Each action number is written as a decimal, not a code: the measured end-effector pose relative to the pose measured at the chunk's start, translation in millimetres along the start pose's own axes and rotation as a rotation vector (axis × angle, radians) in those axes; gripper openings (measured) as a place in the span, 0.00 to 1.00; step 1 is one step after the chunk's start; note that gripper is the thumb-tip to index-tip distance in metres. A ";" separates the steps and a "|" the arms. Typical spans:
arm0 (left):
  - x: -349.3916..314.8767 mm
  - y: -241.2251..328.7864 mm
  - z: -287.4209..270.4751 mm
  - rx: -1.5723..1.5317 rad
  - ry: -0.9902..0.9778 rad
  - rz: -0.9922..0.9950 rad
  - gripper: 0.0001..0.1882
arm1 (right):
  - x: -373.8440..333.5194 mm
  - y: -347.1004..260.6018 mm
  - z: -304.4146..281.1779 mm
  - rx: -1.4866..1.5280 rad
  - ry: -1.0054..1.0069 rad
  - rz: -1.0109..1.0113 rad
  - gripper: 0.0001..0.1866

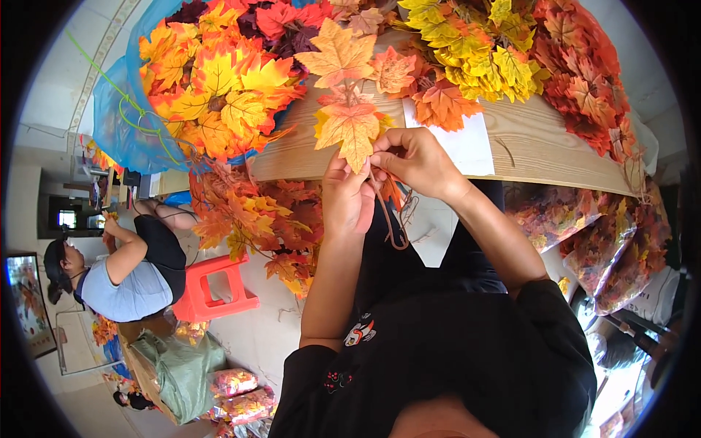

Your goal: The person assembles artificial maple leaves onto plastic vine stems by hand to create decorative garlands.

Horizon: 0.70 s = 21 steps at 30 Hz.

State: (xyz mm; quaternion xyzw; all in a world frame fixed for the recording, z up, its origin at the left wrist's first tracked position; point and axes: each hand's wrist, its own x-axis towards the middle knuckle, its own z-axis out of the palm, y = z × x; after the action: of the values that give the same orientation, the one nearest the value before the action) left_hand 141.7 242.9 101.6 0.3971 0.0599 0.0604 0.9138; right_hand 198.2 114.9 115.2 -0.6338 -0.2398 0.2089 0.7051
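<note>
An artificial maple leaf garland (349, 130) with orange and yellow leaves hangs over the table's near edge towards me. My left hand (346, 196) is closed just under its lowest leaf, gripping the garland's end. Beside it, my right hand (422, 162) pinches at the same spot, thumb and forefinger together on the brown stem. A brown cord (385, 215) dangles in a loop below my fingers. The exact point where the fingertips meet is partly hidden by the leaf.
On the wooden table (533, 139) lie yellow leaf bunches (482, 51), red leaf garlands (584, 80) and a white paper (456, 146). A blue bag (120, 109) holds orange leaves. Filled plastic bags (610, 248) stand at right. Left, another person (131, 274) sits near a red stool (215, 288).
</note>
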 end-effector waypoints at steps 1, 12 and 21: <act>-0.7 0.0 -0.9 -0.010 0.003 0.005 0.11 | 1.3 2.2 1.3 0.047 -0.013 0.017 0.04; -13.4 7.5 -2.7 0.370 0.128 0.094 0.05 | 22.4 -27.4 3.4 -0.575 0.185 -0.392 0.06; -13.0 12.9 -12.2 0.095 0.082 -0.082 0.13 | 40.6 -27.4 -4.6 -0.512 0.002 -0.288 0.05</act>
State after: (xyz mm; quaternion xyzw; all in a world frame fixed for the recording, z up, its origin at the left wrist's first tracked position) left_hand 126.2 258.3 103.6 0.4346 0.1163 0.0361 0.8923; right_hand 233.1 132.5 145.1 -0.7508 -0.3716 0.0389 0.5447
